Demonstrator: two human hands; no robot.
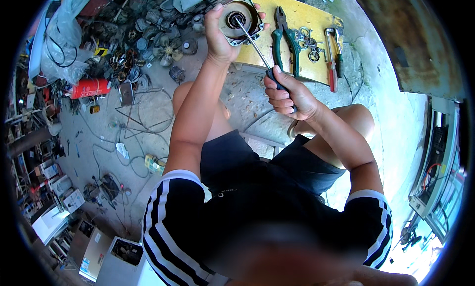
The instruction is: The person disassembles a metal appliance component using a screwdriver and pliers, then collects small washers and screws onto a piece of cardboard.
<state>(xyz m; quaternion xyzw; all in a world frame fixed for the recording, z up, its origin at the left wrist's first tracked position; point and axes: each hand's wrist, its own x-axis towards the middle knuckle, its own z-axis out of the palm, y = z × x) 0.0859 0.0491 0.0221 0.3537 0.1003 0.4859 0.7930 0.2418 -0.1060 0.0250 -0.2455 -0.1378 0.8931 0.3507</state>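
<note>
My left hand grips a squarish metal motor end cover by its edges, its hollow inner side facing up. A round bearing seat lies at the cover's middle. In my right hand is a screwdriver with a dark handle, its long shaft slanting up and left. The tip reaches into the bearing seat; whether it presses on anything there I cannot tell. Green-handled pliers lie just right of the cover on a low yellow table.
Several small bearings sit beside the pliers. A red-handled tool and a green-handled screwdriver lie at the table's right edge. Motor parts, a red cylinder and loose cables crowd the floor at left. A rusty panel stands at upper right.
</note>
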